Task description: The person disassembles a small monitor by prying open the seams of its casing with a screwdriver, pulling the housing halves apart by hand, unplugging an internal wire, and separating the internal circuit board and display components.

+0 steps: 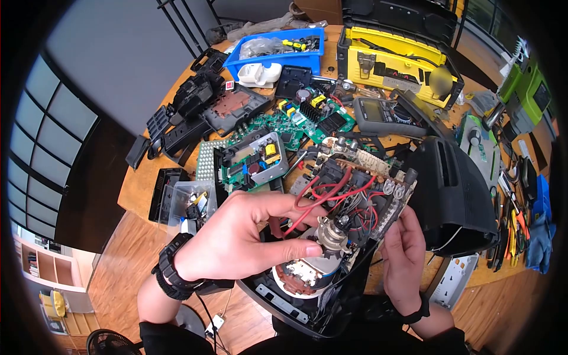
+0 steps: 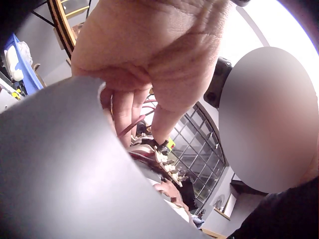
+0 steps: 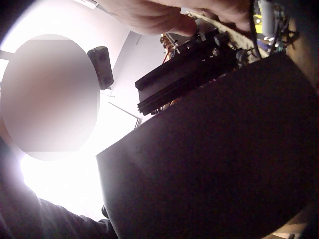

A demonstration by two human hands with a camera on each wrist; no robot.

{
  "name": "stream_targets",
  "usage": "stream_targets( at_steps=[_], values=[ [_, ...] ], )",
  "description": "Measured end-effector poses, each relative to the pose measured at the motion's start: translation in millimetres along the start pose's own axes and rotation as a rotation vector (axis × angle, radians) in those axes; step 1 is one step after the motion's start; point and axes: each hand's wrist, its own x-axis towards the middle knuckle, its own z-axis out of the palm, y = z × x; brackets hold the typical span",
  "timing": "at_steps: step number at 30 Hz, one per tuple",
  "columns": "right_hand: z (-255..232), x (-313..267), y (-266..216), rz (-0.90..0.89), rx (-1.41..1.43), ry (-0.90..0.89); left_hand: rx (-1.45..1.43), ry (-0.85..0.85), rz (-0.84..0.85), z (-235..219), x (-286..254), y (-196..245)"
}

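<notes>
My left hand [image 1: 236, 236] reaches across an opened picture-tube set, thumb and fingers pinching the ringed neck [image 1: 332, 235] of its tube. The tube's wide glass body [image 1: 302, 279] sits below in a black front casing [image 1: 278, 305]. Above the neck stands a dusty circuit board [image 1: 393, 207] full of parts. Red wires [image 1: 340, 188] loop from it past my left fingers. My right hand [image 1: 404, 260] holds the board's right edge between thumb and fingers. In the right wrist view, right fingers [image 3: 182, 25] lie at the board beside a black finned heatsink [image 3: 174, 82].
A black rear housing [image 1: 449, 189] stands close to my right hand. Behind the set lie a metal-framed power module [image 1: 260, 160], green circuit boards [image 1: 322, 118] and a multimeter [image 1: 384, 115]. A blue bin [image 1: 275, 59] and yellow toolbox [image 1: 384, 71] are at the back; hand tools [image 1: 512, 219] lie far right.
</notes>
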Motion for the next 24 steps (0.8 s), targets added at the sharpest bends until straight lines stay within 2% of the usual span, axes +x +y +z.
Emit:
stream_targets(
  at_steps=[8, 10, 11, 20, 22, 24],
  values=[
    [0.0, 1.4, 3.5, -0.029, 0.016, -0.011, 0.072, 0.024, 0.054, 2.4, -2.1, -1.9],
    [-0.7, 1.2, 3.2, -0.031, 0.019, -0.023, 0.168, 0.062, 0.174, 2.8, -1.8, -4.1],
    [-0.7, 1.1, 3.1, -0.032, 0.018, -0.024, 0.168, 0.063, 0.175, 2.2, -1.9, -3.6],
    [-3.0, -0.5, 1.8, -0.003, -0.007, -0.03, -0.034, -0.015, 0.115, -0.4, -2.9, -6.5],
    [-2.1, -1.1, -0.1, 0.013, -0.031, -0.023, -0.195, -0.038, -0.049, -2.2, -3.5, -3.7],
    [0.2, 0.0, 2.5, -0.01, -0.01, -0.007, -0.16, -0.033, -0.039, -2.1, -1.9, -2.4]
  ],
)
